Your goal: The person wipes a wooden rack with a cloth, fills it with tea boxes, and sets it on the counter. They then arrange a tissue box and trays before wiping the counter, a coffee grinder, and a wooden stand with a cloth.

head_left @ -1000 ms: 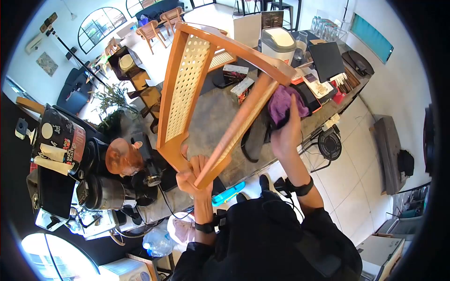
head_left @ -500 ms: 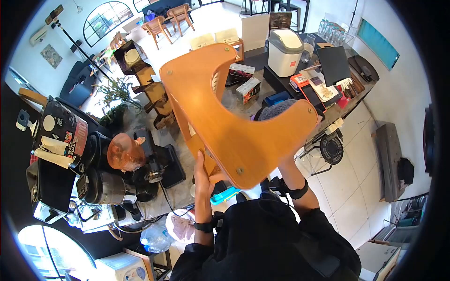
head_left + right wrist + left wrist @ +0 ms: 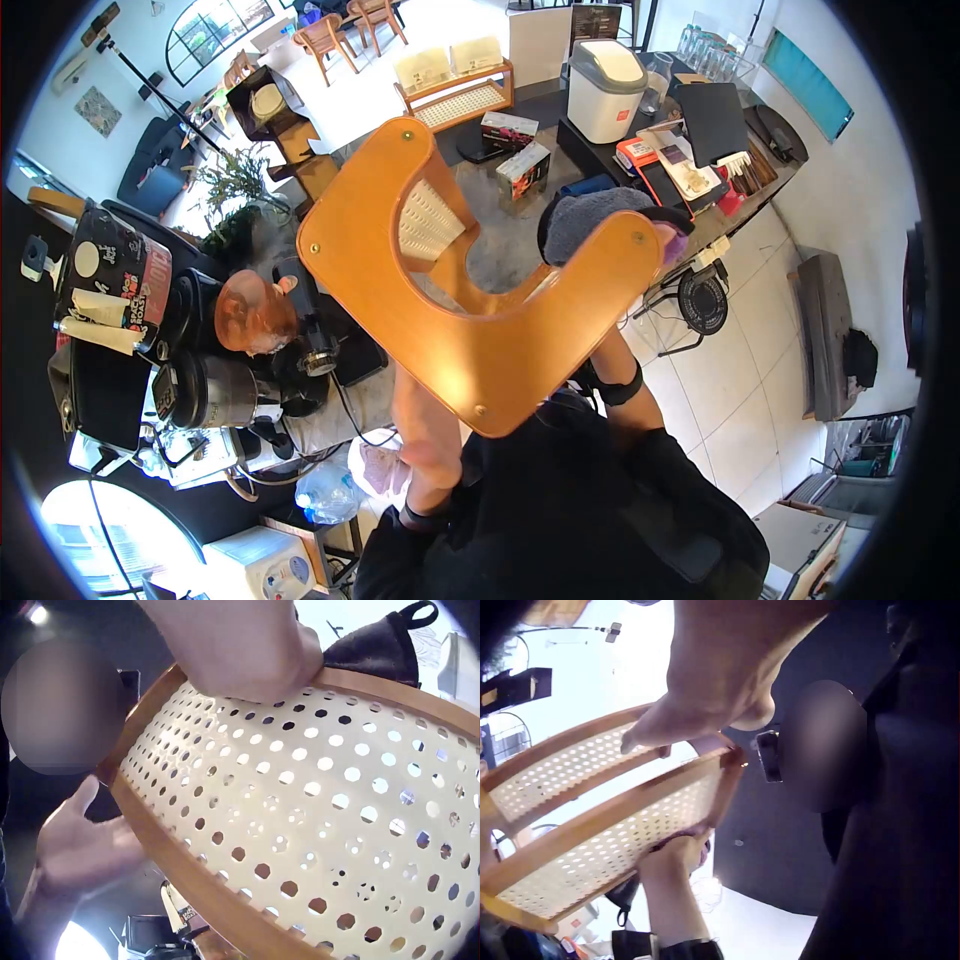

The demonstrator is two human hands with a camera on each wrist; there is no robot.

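A wooden stand [image 3: 480, 350] with perforated cream panels [image 3: 300, 772] is held up in front of my body, its curved U-shaped side facing up in the head view. My right hand [image 3: 673, 859] grips the stand's far edge, with a purple and grey cloth [image 3: 600, 222] pressed against the wood. From above, the stand hides that hand; its forearm shows below. My left hand [image 3: 82, 847] is off the stand, thumb spread and fingers straight, close beside the frame. In the head view it looks blurred near my body.
A coffee grinder [image 3: 315, 320] and other machines crowd the counter on the left. Beyond the stand are small boxes [image 3: 523, 168], a similar wooden rack [image 3: 460, 98] and a white bin [image 3: 605, 95]. A round black stool [image 3: 703, 302] stands on the right.
The stand has turned from upright frames to its curved side facing up, then rotated a little more. My left hand has let go of it and drawn back toward my body.
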